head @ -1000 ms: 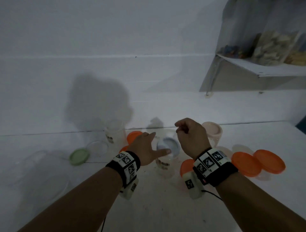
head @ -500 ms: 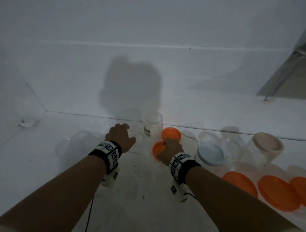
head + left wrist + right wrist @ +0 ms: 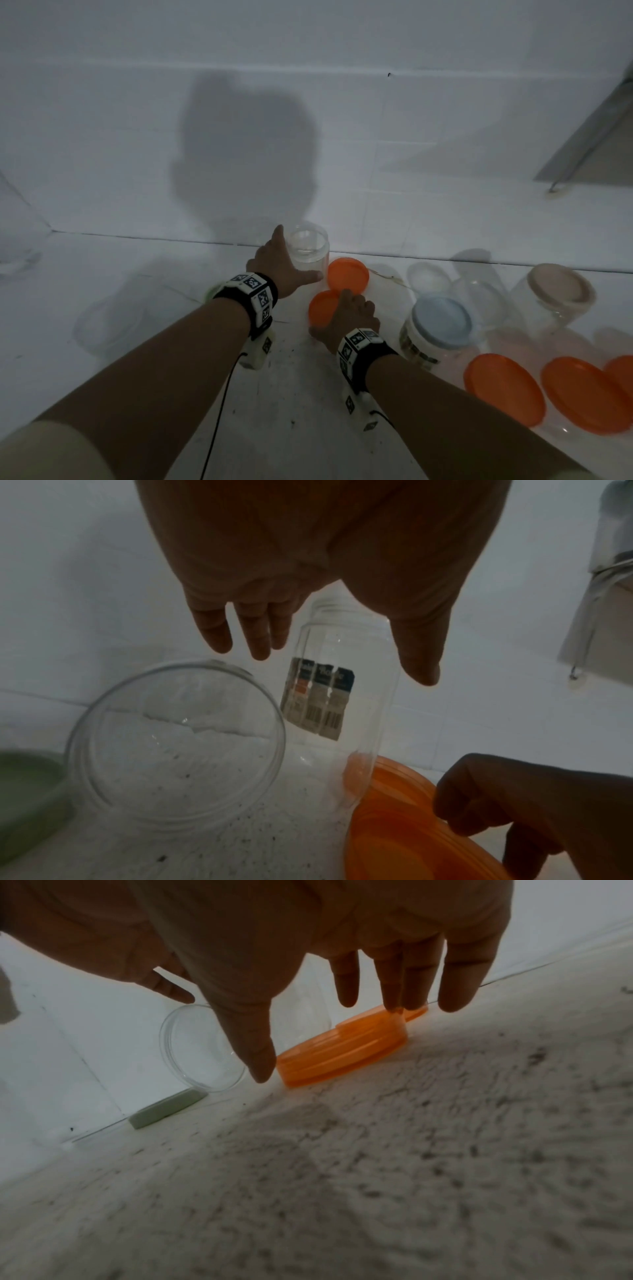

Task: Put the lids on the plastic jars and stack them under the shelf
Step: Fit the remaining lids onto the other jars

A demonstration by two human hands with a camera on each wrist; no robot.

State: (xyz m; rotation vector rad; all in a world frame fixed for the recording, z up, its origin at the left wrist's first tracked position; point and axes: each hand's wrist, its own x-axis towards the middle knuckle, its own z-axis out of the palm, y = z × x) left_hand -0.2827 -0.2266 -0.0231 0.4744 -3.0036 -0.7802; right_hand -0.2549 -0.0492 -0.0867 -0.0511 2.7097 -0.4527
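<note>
A clear lidless jar with a label stands by the back wall. My left hand is spread around it, thumb on one side and straight fingers on the other, with no firm grip showing. My right hand lies over an orange lid flat on the counter. Its thumb sits at the near rim and its fingertips on the far rim, pinching the orange lid. A second orange lid lies just behind.
To the right stand a jar with a light blue lid and a jar with a beige lid, plus several loose orange lids. A wide clear jar and a green lid sit left of my left hand. The shelf bracket is at the upper right.
Both hands left the blue-lidded jar and moved left. My left hand then shifted from the wide clear jar to the tall lidless one, while my right hand settled on the orange lid.
</note>
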